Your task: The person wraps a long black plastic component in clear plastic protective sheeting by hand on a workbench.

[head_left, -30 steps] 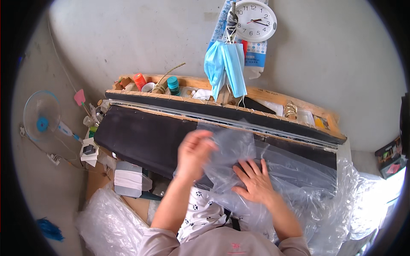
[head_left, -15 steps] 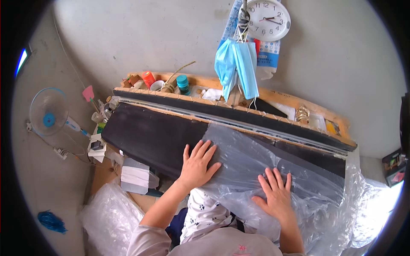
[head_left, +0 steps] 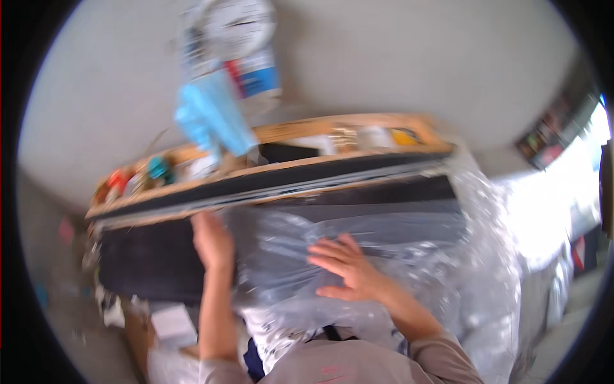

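Observation:
A clear plastic sheet [head_left: 281, 240] lies over the right part of the long black padded work surface [head_left: 153, 259] and hangs in folds toward my lap. On the film rests my right hand [head_left: 352, 272], open, its fingers stretched out to the left. My left hand [head_left: 214, 240] is at the sheet's left edge, close to the metal rail [head_left: 275, 190] along the back of the surface. Motion smears its fingers, so whether it grips the film cannot be made out.
Behind the rail, a wooden tray [head_left: 364, 120] holds small items, among them a teal container [head_left: 159, 169] and a red one [head_left: 118, 179]. Blue face masks [head_left: 214, 112] hang above it, beside a round clock [head_left: 240, 25]. Crumpled plastic [head_left: 489, 256] spills off the right end.
My view has swung right and blurred. The left hand has moved from lying flat on the film's edge to farther back, near the rail. My right hand now points more leftward.

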